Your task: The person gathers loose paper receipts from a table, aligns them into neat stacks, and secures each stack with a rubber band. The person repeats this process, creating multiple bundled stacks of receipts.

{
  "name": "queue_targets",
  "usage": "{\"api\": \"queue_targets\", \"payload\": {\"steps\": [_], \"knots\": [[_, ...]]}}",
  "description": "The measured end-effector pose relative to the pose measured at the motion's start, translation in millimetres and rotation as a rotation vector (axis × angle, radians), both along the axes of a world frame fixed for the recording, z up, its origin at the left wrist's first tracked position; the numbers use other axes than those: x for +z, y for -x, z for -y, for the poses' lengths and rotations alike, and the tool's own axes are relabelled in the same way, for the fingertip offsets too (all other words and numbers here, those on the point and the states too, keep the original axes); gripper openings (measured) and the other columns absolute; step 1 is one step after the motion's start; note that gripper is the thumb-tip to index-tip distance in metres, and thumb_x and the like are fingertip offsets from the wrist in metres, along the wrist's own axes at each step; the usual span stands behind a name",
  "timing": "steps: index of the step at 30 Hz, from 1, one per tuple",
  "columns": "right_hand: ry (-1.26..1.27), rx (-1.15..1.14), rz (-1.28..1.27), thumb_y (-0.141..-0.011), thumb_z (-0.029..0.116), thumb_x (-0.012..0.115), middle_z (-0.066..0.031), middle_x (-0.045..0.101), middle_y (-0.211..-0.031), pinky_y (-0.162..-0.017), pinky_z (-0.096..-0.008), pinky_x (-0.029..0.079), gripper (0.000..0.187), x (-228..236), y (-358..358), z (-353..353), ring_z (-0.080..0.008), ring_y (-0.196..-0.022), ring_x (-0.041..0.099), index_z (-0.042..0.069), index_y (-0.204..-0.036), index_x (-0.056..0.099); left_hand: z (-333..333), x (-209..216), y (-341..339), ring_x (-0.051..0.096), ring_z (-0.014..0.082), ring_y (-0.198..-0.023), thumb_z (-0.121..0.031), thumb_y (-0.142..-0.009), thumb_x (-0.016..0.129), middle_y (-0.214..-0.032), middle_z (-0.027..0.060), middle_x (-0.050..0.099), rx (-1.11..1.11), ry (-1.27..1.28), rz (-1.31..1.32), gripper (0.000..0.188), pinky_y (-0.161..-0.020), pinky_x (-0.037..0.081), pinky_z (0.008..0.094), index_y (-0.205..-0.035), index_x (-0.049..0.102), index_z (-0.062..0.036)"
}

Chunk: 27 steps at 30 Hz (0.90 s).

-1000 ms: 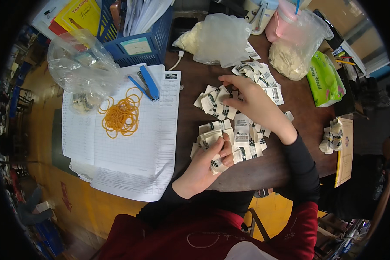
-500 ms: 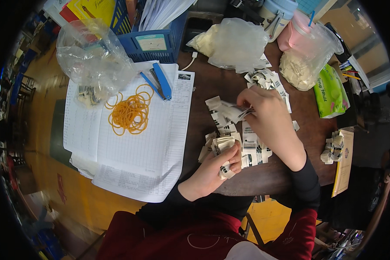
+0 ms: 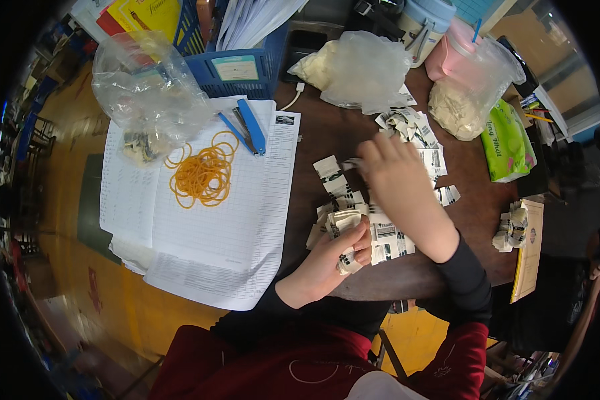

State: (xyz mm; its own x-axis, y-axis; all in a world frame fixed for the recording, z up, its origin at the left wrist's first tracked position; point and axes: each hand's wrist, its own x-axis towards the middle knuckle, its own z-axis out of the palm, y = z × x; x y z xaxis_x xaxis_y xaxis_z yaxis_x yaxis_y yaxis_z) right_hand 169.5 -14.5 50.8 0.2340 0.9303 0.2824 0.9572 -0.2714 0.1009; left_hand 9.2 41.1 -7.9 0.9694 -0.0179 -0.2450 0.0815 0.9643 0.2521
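Note:
My left hand [image 3: 330, 260] is closed round a thick stack of small white labels [image 3: 345, 221] with black print, just above the table's near edge. Over the middle of the table, my right hand [image 3: 393, 170] is bent with its fingertips together; a motion-smeared label [image 3: 355, 163] shows at them. How many labels it pinches I cannot tell. Loose printed labels [image 3: 390, 241] lie flat beside my left hand, and more form a short row [image 3: 330, 172] to the left of my right fingers. A heap of labels [image 3: 410, 125] lies behind the right hand.
Orange rubber bands [image 3: 203, 177] and a blue stapler [image 3: 247, 127] lie on an open ledger [image 3: 213, 253] at left. Plastic bags [image 3: 363, 70] stand at the back, near a blue basket [image 3: 237, 77]. At right are a green tissue pack [image 3: 507, 143] and a banded label bundle [image 3: 511, 227].
My right hand has shifted slightly left and turned, its back now more toward me. Some labels beneath it lie differently. The left hand with its stack stays in place.

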Motion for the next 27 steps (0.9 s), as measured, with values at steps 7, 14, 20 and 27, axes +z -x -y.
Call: {"api": "queue_targets", "payload": {"steps": [7, 14, 20, 27], "knots": [[-0.132, 0.085, -0.213, -0.080, 0.006, 0.061, -0.0086, 0.057, -0.089, -0.076, -0.0356, 0.046, 0.013, -7.5, -3.2, -1.2, -0.0269, -0.088, 0.058, 0.005, -0.094, 0.062, -1.6, 2.4, 1.1, 0.041, 0.0102, -0.069, -0.024, -0.102, 0.054, -0.077, -0.0013, 0.042, 0.020, -0.005, 0.031, 0.018, -0.066, 0.037, 0.0266, -0.106, 0.052, -0.0063], [-0.584, -0.124, -1.396, -0.091, 0.005, 0.068, 0.0001, 0.068, -0.091, -0.070, -0.0195, 0.046, 0.016, 60.6, -19.6, 48.2, -0.0028, -0.080, 0.057, -0.003, -0.104, 0.069, -2.7, 5.8, 2.9, 0.044, 0.0110, -0.070, -0.029, -0.101, 0.056, -0.078, 0.0017, 0.046, 0.139, -0.100, 0.068, 0.027, -0.066, 0.038, 0.0275, -0.108, 0.053, -0.0034], [-0.513, -0.267, -1.173, -0.087, 0.002, 0.070, -0.0006, 0.069, -0.091, -0.072, -0.0199, 0.047, 0.017, 60.4, -22.3, 75.0, -0.0043, -0.081, 0.059, -0.004, -0.103, 0.070, -2.9, 1.2, 4.1, 0.042, 0.0106, -0.070, -0.035, -0.099, 0.057, -0.078, 0.0015, 0.047, 0.094, -0.179, 0.129, 0.031, -0.065, 0.036, 0.0262, -0.108, 0.053, -0.0049], [-0.267, -0.089, -1.568, -0.083, 0.002, 0.075, -0.0052, 0.071, -0.089, -0.074, -0.0219, 0.049, 0.020, 60.2, 4.5, 94.9, -0.0077, -0.081, 0.063, -0.003, -0.102, 0.072, 0.9, -5.8, 4.5, 0.055, 0.0144, -0.086, -0.050, -0.099, 0.048, -0.109, 0.0093, 0.056, 0.077, -0.366, 0.169, 0.055, -0.077, 0.046, 0.0292, -0.129, 0.046, -0.0039]]}}
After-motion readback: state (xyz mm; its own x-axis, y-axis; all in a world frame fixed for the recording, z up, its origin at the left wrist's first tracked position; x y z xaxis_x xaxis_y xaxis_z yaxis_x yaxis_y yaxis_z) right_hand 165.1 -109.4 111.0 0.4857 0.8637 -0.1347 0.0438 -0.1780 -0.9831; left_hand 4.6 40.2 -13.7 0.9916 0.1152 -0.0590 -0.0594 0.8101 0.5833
